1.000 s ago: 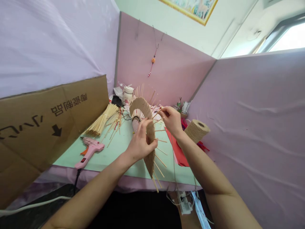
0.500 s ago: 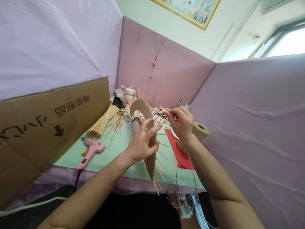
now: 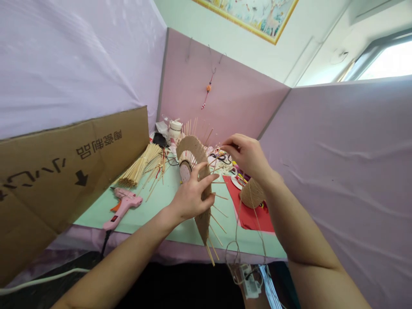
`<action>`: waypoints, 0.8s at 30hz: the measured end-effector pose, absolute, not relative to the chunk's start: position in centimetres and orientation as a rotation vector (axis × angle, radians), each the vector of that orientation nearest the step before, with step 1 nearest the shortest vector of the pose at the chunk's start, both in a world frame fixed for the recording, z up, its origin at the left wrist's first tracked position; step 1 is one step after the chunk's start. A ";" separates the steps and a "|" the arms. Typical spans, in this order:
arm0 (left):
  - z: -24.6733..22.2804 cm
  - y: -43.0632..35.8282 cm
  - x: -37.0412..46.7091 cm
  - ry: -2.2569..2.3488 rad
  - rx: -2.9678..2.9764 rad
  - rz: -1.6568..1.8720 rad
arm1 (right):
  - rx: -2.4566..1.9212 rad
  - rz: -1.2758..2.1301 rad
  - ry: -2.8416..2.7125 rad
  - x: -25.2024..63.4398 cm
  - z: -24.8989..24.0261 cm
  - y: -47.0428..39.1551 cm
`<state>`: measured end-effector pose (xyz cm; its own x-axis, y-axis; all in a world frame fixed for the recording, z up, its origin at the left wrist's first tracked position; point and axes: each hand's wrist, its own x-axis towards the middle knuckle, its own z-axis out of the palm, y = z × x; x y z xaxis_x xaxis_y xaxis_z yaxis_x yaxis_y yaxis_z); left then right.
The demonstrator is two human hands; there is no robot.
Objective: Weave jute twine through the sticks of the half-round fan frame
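The woven disc (image 3: 196, 171) stands on edge above the green table (image 3: 154, 206), skewers radiating outward, long axis near-vertical. The left hand (image 3: 191, 195) grips the disc's rim. The right hand (image 3: 247, 156), above and right of the disc, pinches the twine (image 3: 237, 219), beside the twine spool (image 3: 252, 193).

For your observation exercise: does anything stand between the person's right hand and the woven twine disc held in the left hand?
Nothing visible does. The right hand is raised beside the woven twine disc, which the left hand grips; only the disc's own bamboo sticks and a twine strand lie between.
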<state>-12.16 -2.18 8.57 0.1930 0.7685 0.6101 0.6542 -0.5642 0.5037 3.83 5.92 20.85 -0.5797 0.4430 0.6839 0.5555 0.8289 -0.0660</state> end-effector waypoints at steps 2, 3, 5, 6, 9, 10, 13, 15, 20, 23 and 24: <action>8.5 -2.2 -12.2 1.394 2.312 1.321 | -0.836 -0.099 -2.224 3.6 19.5 7.1; 8.4 -2.2 -12.3 1.381 2.307 1.329 | -0.887 -0.053 -2.195 3.4 18.6 7.8; 8.1 -2.0 -12.4 1.318 2.297 1.376 | -0.953 0.058 -2.153 2.6 16.4 8.8; 7.8 -1.9 -12.5 1.266 2.289 1.421 | -0.966 0.115 -2.136 2.1 15.3 9.2; 7.1 -1.1 -12.9 1.080 2.203 1.575 | -0.971 0.233 -2.085 0.5 13.0 9.6; 7.0 -0.8 -13.1 1.029 2.166 1.601 | -0.979 0.254 -2.068 0.1 12.5 9.6; 7.1 0.0 -14.0 0.979 2.101 1.552 | -1.010 0.313 -2.055 -0.6 12.0 9.5; 7.5 0.4 -14.6 0.981 2.083 1.494 | -1.024 0.335 -2.060 -0.7 12.0 9.7; 9.1 1.1 -15.4 0.859 2.107 1.373 | -1.015 0.255 -2.019 0.2 12.3 10.6; 9.7 1.7 -15.2 0.822 2.182 1.377 | -0.969 0.142 -1.965 1.1 12.8 10.8; 9.8 1.8 -15.1 0.827 2.205 1.397 | -0.957 0.088 -1.957 1.4 13.1 10.7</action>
<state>-15.08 1.85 9.83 0.3248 0.6674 0.6701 0.2666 -0.7444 0.6121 1.36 10.71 13.12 -0.2694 0.6528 0.7080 0.5864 0.6944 -0.4172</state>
